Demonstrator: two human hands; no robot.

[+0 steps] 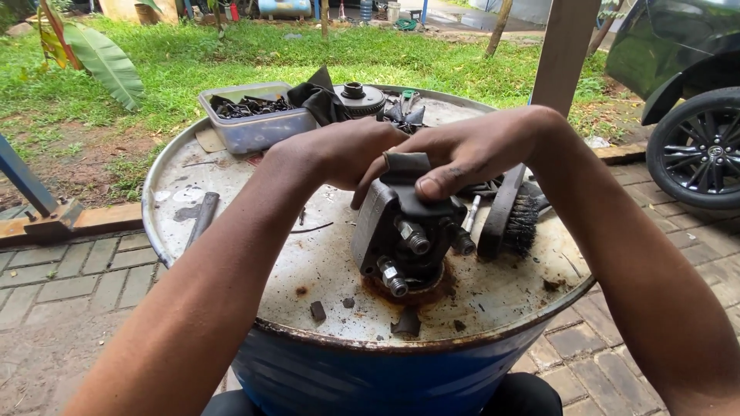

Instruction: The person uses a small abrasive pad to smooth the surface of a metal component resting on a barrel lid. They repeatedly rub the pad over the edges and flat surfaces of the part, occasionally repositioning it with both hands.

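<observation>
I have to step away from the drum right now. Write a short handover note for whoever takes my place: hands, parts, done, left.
Left hand: resting on top of the metal pump body, partly hidden behind the right.
Right hand: pressing a dark rag onto the body's top, thumb down.
Body stands on the drum lid, fittings facing you.
Wire brush beside it, parts tub and gear at the back.
Done: unclear.
Left: probably more wiping.

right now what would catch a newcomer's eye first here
Both hands, left hand and right hand, meet on a grimy metal engine part standing on a rust stain mid-lid of a blue drum. A wire brush lies just right of it; a grey tub of dark bits sits at the far left edge.
</observation>
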